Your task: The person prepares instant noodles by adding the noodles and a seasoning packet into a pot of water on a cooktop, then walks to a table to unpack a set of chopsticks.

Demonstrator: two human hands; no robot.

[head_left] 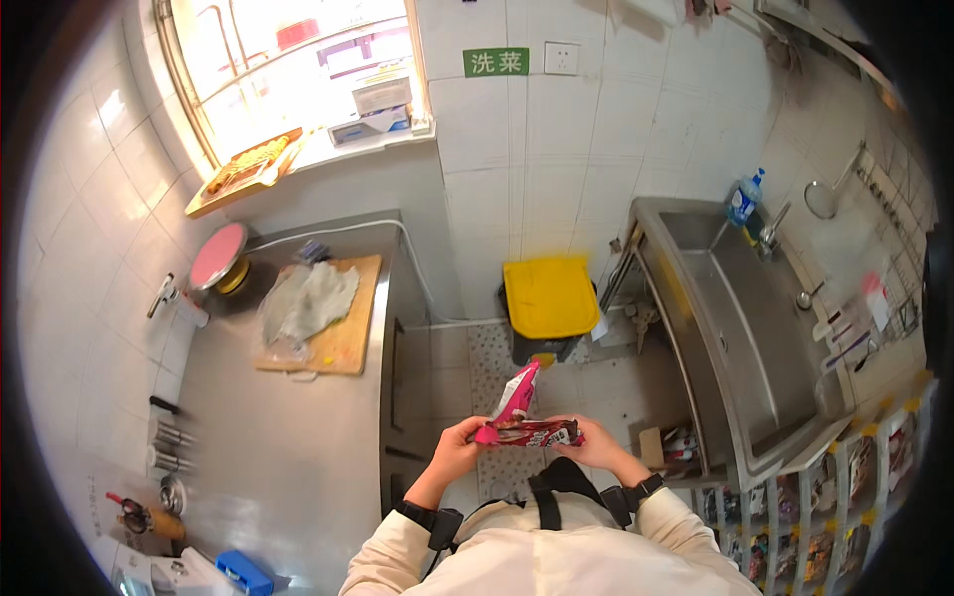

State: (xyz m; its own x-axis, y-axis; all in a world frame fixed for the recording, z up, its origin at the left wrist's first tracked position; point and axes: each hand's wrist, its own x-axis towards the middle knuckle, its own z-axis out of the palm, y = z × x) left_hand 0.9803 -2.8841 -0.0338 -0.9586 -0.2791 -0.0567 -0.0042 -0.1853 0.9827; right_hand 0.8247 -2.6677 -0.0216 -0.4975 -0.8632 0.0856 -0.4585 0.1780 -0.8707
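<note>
In front of my body, my two hands hold a pink and dark printed packet, which looks like a food wrapper (532,434), stretched out sideways. My left hand (457,452) is closed on its left end, where the wrapper is bright pink. On the dark right end, my right hand (594,444) grips with thumb and fingers. A pink and white piece (515,395) sticks up from the packet's left part, pointing away from me; whether it is a torn flap or a second wrapper I cannot tell. Beyond it stands a bin with a yellow lid (550,296).
On the left, a steel counter (288,437) carries a wooden cutting board (343,348) with a grey-white cloth (316,298). A steel sink (750,343) with a blue soap bottle (743,197) is on the right. A small carton (651,447) sits below the sink.
</note>
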